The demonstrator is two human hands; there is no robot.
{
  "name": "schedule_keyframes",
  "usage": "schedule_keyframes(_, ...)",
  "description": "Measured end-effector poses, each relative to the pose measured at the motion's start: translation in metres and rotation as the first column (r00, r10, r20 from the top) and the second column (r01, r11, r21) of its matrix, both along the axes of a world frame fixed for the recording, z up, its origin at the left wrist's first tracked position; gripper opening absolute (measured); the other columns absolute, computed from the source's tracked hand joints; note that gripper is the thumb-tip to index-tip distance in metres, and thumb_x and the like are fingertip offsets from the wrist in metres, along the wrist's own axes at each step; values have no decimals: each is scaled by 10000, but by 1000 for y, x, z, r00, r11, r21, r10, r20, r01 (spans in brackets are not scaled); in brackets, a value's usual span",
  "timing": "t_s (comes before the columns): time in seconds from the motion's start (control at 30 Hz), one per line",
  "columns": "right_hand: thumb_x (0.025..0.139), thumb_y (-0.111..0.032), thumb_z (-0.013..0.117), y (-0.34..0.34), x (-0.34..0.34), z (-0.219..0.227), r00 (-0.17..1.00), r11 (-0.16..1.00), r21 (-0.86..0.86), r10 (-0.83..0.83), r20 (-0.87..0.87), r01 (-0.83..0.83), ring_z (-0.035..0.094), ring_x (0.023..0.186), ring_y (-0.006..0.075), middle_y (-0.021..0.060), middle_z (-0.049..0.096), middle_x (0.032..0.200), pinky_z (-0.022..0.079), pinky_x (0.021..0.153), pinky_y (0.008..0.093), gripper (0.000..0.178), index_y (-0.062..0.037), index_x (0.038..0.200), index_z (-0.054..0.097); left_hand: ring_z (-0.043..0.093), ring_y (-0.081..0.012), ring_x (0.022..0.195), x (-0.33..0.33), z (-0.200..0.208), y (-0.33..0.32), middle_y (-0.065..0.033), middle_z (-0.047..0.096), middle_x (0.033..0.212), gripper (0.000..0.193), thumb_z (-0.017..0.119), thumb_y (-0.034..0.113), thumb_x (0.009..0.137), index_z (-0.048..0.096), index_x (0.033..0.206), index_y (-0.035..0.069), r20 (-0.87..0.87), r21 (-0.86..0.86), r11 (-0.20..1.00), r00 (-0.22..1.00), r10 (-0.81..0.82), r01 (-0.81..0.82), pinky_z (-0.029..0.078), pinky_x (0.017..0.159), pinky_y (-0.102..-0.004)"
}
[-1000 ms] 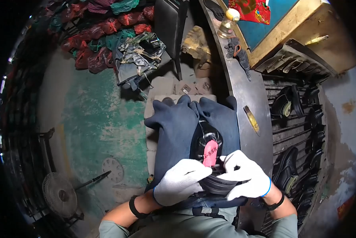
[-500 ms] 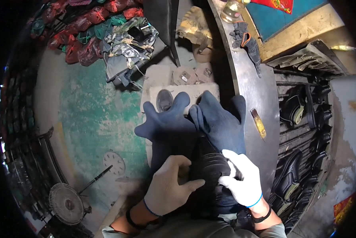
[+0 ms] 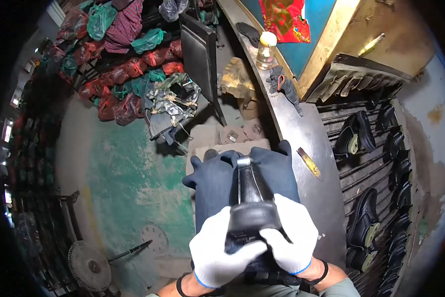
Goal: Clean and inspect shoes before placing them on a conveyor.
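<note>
Fingers of the gloved left hand curl around the left side of a black shoe, the thumb reaching across its near end. Fingers of the gloved right hand wrap the right side, with the thumb bent in near the left thumb; most fingertips are hidden behind the shoe. Both gloves are white with blue cuffs, and a black band circles the right wrist. The shoe is held above blue cloth on the person's lap, its ridged sole edge toward the body and its narrow, shiny part pointing away.

To the right, along the lap, runs a metal table. A yellow tool lies between its left and right edges, level with the knees. Toward the table's far end come a dark glove, then a bottle with a pale yellow cap near the right edge.

Beyond the table's right edge, a slatted rack carries black shoes. On the worn green floor, left, stands a fan. Ahead, camouflage cloth lies beside a black chair, near red bags.
</note>
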State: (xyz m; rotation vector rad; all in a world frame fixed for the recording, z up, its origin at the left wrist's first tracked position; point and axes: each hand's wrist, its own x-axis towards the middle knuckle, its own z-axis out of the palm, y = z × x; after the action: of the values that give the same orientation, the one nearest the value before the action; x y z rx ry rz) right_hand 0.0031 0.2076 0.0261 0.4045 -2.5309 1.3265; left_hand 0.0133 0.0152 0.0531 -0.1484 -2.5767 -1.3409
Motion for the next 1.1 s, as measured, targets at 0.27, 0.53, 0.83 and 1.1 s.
schedule_keyframes(0.27,766,-58,823,-4,36,0,980,993,-41,101,-172,-109,695,1256,455,299,688,1403,577,1063,491,560,60,1308,746,759,-298,1221,45,16,-2,-222,725,1371,1126,1009,289,774,388,1597,-163,176,104,994,984,-5,-13,594,1055,-392)
schedule_keyframes(0.53,926,-101,772,3,64,-10,945,836,-549,186,271,-8,626,1394,401,222,586,1577,546,1124,500,657,-1,1550,592,775,-333,1205,42,23,-6,-283,743,1345,1171,1000,260,753,345,1655,-97,268,3,992,956,118,-123,622,1022,-421)
schedule_keyframes(0.83,962,-325,570,67,69,-120,403,-49,-633,809,428,772,763,1187,380,264,734,1370,614,1080,506,645,58,1479,624,575,-493,1405,77,-47,31,-292,567,1550,806,856,401,870,590,1537,34,160,-418,699,805,-572,580,438,1220,-588)
schedule_keyframes(1.1,831,-333,657,80,85,-175,463,-70,-716,805,370,694,599,1447,432,290,557,1610,448,1264,570,922,38,1650,447,442,-299,1595,-6,-144,25,-193,450,1734,566,388,269,1209,378,1697,-18,326,562,783,941,87,-267,313,1328,-407)
